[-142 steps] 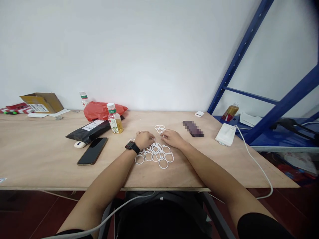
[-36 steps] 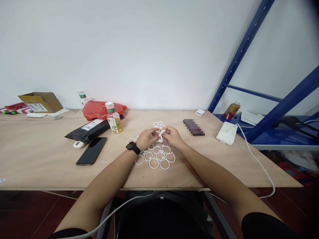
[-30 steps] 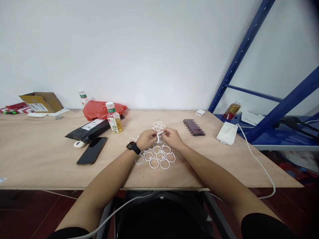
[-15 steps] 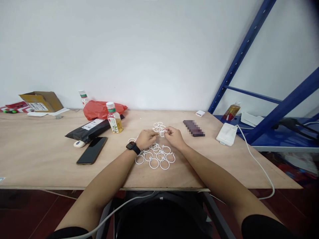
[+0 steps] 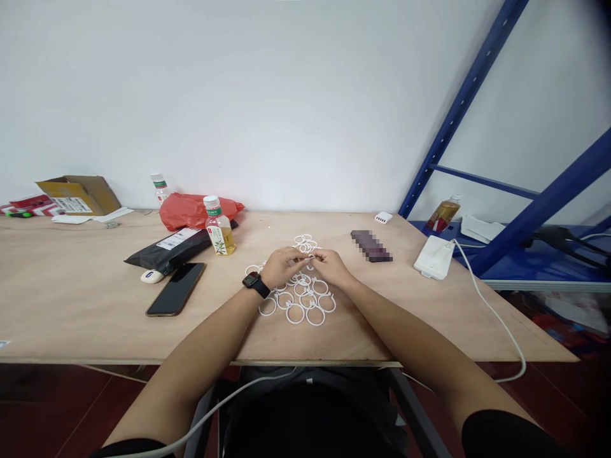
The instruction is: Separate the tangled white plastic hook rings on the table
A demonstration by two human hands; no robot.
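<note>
My left hand (image 5: 282,266), with a black watch on its wrist, and my right hand (image 5: 331,267) meet fingertip to fingertip above the wooden table. Both are closed in a pinch around a small white plastic curtain ring (image 5: 311,264), mostly hidden by the fingers. Just in front of my hands lies a loose pile of several white curtain rings (image 5: 295,313) with small eyelets, some overlapping. Behind my fingertips is a smaller cluster of the same curtain rings (image 5: 302,239). My left hand and wrist partly cover the pile's left side.
Left on the table (image 5: 109,305) are a phone (image 5: 176,289), a black parcel bag (image 5: 165,252), a drink bottle (image 5: 219,232) and a red plastic bag (image 5: 184,210). To the right lie a pixelated dark object (image 5: 371,245) and a white power bank (image 5: 434,257) with a cable, beside blue shelving (image 5: 515,238).
My right hand has moved slightly left, and its fingertips now meet those of my left hand at the curtain ring. The pile looks nearly the same.
</note>
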